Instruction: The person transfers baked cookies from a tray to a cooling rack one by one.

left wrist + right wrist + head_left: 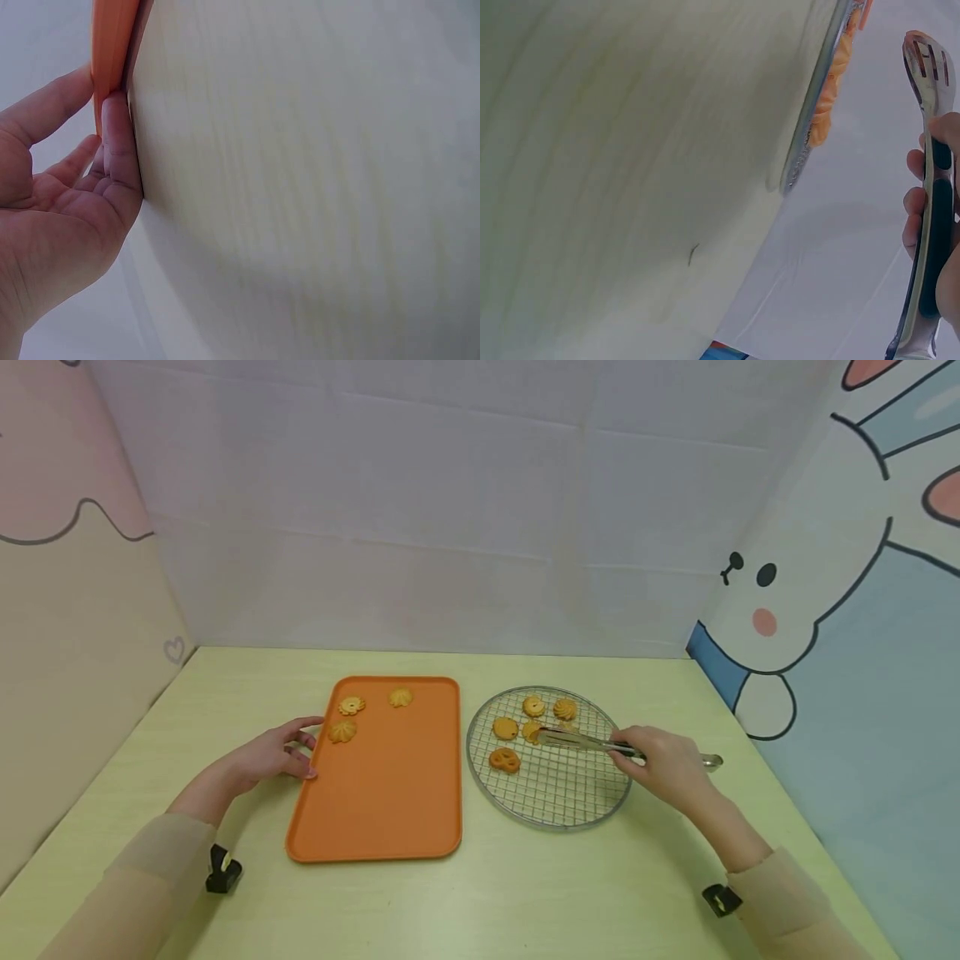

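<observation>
Tongs [587, 742] gripped by the right hand [669, 764] are seemingly grasping a cookie [531, 731] on the rack [558, 789]; left of it, the left hand [272, 755] is holding the tray [397, 785]; lifting next is likely needing gentleness.

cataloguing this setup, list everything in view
Wood-patterned table: 1, pale, underneath
Rectangular tray: 1, orange, table left
Round metal rack: 1, silver, right of tray
Scalloped biscuits: 3, golden, on tray
Roundish biscuits: 5 visible, golden, at rack
Pretzel biscuit: 1, brown, on rack
Slotted metal tongs: 1, silver, over rack
Backdrop: 1, whitish, behind table
Printed panels: 2, multicoloured, both sides
Sleeves: 2, beige, lower corners
Wrist devices: 2, black, by sleeves
Left hand: 1, bare, touching tray
Right hand: 1, bare, holding tongs
</observation>
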### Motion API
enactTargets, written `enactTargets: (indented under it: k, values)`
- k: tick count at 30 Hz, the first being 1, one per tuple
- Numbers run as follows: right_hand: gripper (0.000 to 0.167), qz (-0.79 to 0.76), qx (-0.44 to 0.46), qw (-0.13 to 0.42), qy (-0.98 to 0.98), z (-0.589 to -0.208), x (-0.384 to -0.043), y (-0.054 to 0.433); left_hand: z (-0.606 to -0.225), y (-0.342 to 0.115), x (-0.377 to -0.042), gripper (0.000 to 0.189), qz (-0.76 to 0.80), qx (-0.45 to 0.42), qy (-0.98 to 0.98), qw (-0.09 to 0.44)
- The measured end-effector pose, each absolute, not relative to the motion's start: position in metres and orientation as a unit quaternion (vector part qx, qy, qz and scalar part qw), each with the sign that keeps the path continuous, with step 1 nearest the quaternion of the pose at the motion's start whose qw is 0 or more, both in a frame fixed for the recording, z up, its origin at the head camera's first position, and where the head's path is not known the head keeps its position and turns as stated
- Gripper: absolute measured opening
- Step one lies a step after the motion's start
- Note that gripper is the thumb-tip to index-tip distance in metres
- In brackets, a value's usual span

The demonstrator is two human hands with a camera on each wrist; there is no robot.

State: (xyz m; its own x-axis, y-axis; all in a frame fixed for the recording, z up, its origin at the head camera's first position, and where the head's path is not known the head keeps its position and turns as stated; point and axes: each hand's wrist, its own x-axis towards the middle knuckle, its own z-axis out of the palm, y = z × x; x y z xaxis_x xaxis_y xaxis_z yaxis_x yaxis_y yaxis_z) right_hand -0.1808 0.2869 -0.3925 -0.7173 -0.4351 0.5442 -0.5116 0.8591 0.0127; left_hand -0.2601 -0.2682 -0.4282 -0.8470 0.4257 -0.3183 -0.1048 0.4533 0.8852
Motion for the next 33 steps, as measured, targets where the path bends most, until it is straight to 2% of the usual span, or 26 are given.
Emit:
enactTargets:
  k: [7,18,25,33]
  values:
    - [0.022,0.047,0.271,0.262,-0.925,-0.409,-0.185,0.300,-0.427,-0.268,-0.259,0.090,0.516,0.102,0.811,0.258]
    - [0.025,0.020,0.308,0.282,-0.908,-0.419,-0.195,0.298,-0.427,-0.269,-0.258,0.089,0.517,0.104,0.810,0.257]
    - [0.022,0.011,0.300,0.259,-0.918,-0.416,-0.194,0.295,-0.427,-0.268,-0.257,0.088,0.515,0.105,0.812,0.255]
    - [0.028,0.011,0.297,0.239,-0.924,-0.415,-0.190,0.296,-0.429,-0.270,-0.259,0.089,0.519,0.104,0.808,0.259]
